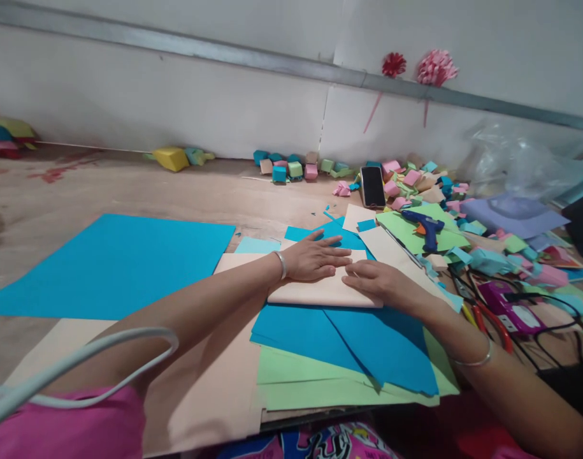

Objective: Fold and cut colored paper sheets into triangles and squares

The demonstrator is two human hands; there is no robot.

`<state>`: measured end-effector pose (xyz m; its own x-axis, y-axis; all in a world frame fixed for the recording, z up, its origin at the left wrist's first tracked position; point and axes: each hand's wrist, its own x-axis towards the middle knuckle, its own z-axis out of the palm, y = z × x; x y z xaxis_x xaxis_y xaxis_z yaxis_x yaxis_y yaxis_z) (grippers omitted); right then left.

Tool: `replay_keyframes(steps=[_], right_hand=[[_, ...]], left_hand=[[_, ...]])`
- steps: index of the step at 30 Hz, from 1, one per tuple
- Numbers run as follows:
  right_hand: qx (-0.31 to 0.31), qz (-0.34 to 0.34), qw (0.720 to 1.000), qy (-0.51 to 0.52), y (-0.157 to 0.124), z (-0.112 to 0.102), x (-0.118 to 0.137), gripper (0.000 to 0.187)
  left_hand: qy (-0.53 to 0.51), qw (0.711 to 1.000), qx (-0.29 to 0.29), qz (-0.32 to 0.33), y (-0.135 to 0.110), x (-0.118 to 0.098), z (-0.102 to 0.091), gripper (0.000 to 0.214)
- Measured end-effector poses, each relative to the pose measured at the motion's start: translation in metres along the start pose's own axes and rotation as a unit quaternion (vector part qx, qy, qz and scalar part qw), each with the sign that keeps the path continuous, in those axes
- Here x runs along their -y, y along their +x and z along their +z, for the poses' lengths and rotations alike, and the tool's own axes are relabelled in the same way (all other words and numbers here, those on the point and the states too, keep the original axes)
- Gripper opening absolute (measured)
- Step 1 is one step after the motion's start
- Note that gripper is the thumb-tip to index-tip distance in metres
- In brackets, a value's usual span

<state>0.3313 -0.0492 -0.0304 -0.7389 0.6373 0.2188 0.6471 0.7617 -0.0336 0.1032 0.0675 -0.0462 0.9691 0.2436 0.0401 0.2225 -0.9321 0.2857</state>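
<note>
Left hand (315, 258) and right hand (381, 280) press the folded peach paper (320, 292) flat, fingers open; I think a sharp crease needs even pressure.

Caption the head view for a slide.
The left hand and right hand rest flat on a folded peach sheet atop blue paper; glue gun and phone beyond.

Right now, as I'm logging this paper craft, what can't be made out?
All in the head view:
- Peach paper: its middle is hidden under the left hand and the right hand.
- Phone: the screen is dark and too small to read.
- Purple device: blurred, kind unclear.
- Plastic bag: blurred, contents unclear.
</note>
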Motion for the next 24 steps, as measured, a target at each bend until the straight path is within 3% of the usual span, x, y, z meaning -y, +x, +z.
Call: replay_keyframes(steps=[4, 13, 20, 24], right_hand=[[-0.005, 0.018, 0.995, 0.1, -0.019, -0.007, 0.012, 0.034], [0.054, 0.074, 0.99, 0.109, -0.047, -0.017, 0.032, 0.03], [0.111, 0.077, 0.979, 0.154, -0.032, -0.022, 0.033, 0.036], [0.175, 0.083, 0.977, 0.091, -0.006, -0.019, 0.034, 0.027]], left_hand=[[0.012, 1.0, -0.002, 0.004, -0.001, 0.0, 0.0, 0.048], [0.035, 0.999, 0.01, -0.001, -0.001, -0.001, 0.0, 0.05], [0.04, 0.999, 0.017, -0.002, -0.001, -0.001, 0.0, 0.052], [0.036, 0.999, 0.016, -0.002, 0.0, 0.0, 0.001, 0.052]])
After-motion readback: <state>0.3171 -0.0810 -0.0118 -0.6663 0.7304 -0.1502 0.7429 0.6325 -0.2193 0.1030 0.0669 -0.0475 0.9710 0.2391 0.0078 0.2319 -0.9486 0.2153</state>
